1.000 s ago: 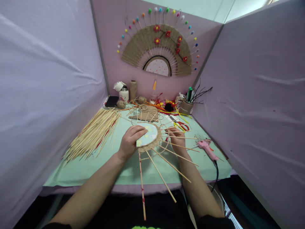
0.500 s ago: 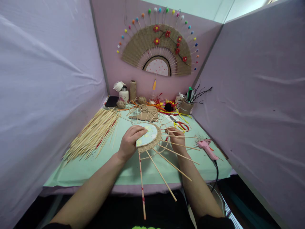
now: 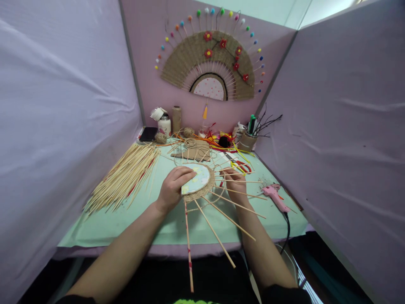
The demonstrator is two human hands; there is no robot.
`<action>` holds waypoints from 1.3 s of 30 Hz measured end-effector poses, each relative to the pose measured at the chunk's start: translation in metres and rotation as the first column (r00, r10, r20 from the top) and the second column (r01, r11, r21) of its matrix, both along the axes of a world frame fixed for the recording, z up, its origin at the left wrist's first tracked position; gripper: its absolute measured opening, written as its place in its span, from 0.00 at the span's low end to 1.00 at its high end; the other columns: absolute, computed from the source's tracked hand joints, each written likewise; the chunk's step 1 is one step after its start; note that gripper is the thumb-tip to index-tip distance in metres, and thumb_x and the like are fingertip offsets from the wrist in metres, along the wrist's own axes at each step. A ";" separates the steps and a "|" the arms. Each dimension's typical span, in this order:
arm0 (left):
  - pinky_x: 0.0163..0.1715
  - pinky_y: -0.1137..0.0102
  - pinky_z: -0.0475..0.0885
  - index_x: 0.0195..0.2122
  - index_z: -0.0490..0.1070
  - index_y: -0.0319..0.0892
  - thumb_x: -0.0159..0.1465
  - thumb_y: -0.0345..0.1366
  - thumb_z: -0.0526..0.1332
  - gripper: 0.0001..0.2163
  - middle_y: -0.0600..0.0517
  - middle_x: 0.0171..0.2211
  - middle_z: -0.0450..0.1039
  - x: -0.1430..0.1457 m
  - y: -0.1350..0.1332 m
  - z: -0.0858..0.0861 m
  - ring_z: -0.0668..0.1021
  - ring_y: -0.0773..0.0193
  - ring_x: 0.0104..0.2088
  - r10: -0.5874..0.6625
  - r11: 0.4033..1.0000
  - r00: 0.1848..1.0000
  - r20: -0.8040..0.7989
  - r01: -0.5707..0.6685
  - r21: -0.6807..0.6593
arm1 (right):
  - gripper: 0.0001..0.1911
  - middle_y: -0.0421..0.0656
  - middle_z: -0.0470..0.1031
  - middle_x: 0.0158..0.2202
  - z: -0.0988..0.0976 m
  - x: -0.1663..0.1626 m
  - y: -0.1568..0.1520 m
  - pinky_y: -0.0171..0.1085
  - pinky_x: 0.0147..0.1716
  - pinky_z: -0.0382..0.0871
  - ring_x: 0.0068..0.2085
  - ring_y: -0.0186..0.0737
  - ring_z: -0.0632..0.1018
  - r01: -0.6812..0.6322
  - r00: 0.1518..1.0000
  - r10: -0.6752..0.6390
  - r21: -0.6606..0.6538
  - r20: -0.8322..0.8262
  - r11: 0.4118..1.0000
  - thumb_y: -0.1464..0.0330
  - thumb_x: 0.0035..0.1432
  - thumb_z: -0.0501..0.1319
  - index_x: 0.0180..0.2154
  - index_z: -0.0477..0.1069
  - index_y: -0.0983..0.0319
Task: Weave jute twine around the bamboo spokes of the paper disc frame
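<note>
Semicircular pale-blue panel [image 3: 200, 176] w/ brown twine rim [image 3: 209, 186] & thin wooden sticks [image 3: 215, 234] is mid-view, above mint-green tabletop [image 3: 126, 230]. Your L hand [image 3: 173, 187] at its 9 o'clock grips the flat edge. Your R hand [image 3: 233, 182], 3 o'clock: fingers curled amid sticks, can't tell what's pinched. Brown cardboard [image 3: 199, 148] at 12.

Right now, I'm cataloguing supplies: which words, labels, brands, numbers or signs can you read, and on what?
No text can be read.
White bottle with reddish patches: markings too small and blurred to read.
Pink glue gun: no legible lettering.
Pale blue half-round panel with twine rim: yellowish patches, no legible lettering.
</note>
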State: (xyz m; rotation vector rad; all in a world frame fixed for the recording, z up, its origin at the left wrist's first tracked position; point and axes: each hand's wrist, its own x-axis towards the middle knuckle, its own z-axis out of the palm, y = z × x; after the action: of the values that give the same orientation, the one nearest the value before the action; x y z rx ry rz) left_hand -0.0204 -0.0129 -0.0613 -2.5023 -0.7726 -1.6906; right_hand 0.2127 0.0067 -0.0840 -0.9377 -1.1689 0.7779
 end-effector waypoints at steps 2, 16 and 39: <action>0.45 0.60 0.71 0.50 0.73 0.44 0.64 0.32 0.61 0.13 0.45 0.43 0.75 0.000 0.000 0.000 0.75 0.58 0.46 0.005 1.000 1.000 0.002 -0.005 0.001 | 0.05 0.41 0.77 0.29 0.000 0.000 0.000 0.38 0.37 0.68 0.34 0.38 0.75 -0.001 1.000 0.001 0.003 0.002 1.000 0.64 0.49 0.67 0.26 0.77 0.59; 0.45 0.60 0.71 0.49 0.74 0.45 0.65 0.34 0.60 0.12 0.45 0.43 0.76 0.000 -0.001 0.001 0.75 0.58 0.46 0.002 0.999 1.000 0.010 -0.001 -0.033 | 0.09 0.42 0.77 0.29 0.003 0.000 -0.001 0.39 0.38 0.70 0.34 0.39 0.76 0.013 0.999 -0.013 -0.002 0.047 1.000 0.61 0.49 0.67 0.27 0.77 0.60; 0.47 0.60 0.71 0.46 0.76 0.43 0.62 0.45 0.62 0.15 0.44 0.43 0.76 0.001 -0.004 0.003 0.76 0.56 0.46 -0.054 0.972 0.993 0.108 0.077 -0.221 | 0.14 0.35 0.69 0.23 0.001 -0.003 -0.006 0.34 0.26 0.65 0.24 0.32 0.69 0.069 0.997 -0.066 0.063 -0.047 0.996 0.63 0.47 0.68 0.38 0.73 0.57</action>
State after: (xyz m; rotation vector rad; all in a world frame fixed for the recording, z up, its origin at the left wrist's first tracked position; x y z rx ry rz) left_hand -0.0191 -0.0172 -0.0582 -2.6309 -0.9505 -1.8624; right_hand 0.2102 0.0004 -0.0826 -0.8979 -1.1117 0.6995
